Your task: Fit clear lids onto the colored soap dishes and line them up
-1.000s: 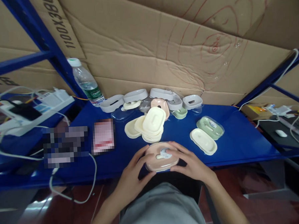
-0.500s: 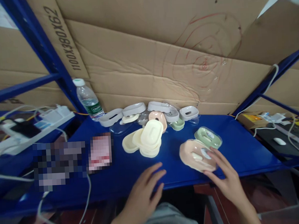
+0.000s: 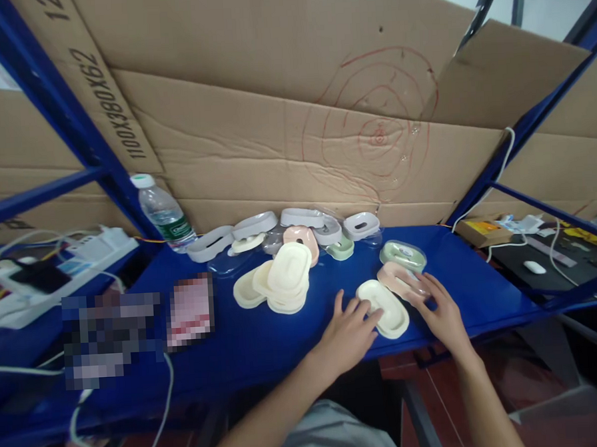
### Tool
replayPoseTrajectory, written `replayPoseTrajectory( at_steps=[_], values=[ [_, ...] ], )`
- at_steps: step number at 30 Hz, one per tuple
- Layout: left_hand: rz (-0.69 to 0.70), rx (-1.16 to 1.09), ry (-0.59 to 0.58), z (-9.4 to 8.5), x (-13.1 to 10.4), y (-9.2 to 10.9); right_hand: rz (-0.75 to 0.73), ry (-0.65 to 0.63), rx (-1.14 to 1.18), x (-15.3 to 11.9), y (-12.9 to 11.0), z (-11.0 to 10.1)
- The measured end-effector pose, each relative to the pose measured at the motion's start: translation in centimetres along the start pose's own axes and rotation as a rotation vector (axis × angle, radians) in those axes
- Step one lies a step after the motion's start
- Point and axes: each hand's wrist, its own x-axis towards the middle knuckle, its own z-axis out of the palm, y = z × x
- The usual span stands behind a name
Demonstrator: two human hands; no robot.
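A cream oval tray [image 3: 394,315] lies at the front of the blue table, right of centre. My left hand [image 3: 348,334] reaches across to it, fingers spread, some of the fingertips touching its left part. Just behind the tray is a pink oval soap dish [image 3: 395,278]. The thumb and fingers of my right hand [image 3: 443,316] close around its right end. Touching its far side, a green soap dish [image 3: 403,255] carries a round pale label. Left of my hands, several cream trays [image 3: 289,267] lie in an overlapping pile.
Grey soap dishes [image 3: 302,218], a pink one [image 3: 299,240] and clear plastic shells line the cardboard wall [image 3: 224,140]. A water bottle [image 3: 162,214] leans at the back left. Further left are a power strip [image 3: 102,247] and a loose white cable [image 3: 170,390]. Blue posts frame both sides.
My left hand has moved right, onto the cream tray, which now shows in front of the pink dish. The pink dish sits farther from the table's edge. The camera view has shifted.
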Motion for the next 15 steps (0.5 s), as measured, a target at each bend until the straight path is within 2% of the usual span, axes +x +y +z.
replayPoseTrajectory(
  at_steps=[4,6,8,10,11,13,15],
  values=[
    [-0.030,0.027,0.022,-1.8,-3.6,-0.3,-0.060,-0.020,-0.065,0.1,1.5,0.9],
    [-0.033,0.003,0.060,-2.5,-6.4,-0.5,-0.083,-0.006,-0.167,-0.5,1.7,1.2],
    [-0.054,0.005,0.091,-3.3,-9.5,-0.8,-0.094,0.059,-0.264,-1.7,1.0,1.6],
    [-0.106,0.027,0.125,-4.2,-12.3,-1.1,-0.142,0.089,-0.273,-3.0,-0.6,2.4],
    [-0.143,0.022,0.148,-4.6,-13.4,-1.2,-0.193,0.059,-0.249,-3.6,-1.7,2.8],
    [-0.208,0.000,0.186,-5.4,-15.0,-1.4,-0.315,-0.072,-0.191,-4.1,-4.3,3.8],
    [-0.269,-0.005,0.224,-5.8,-16.0,-1.7,-0.428,-0.209,-0.136,-3.5,-7.3,4.9]
  ],
)
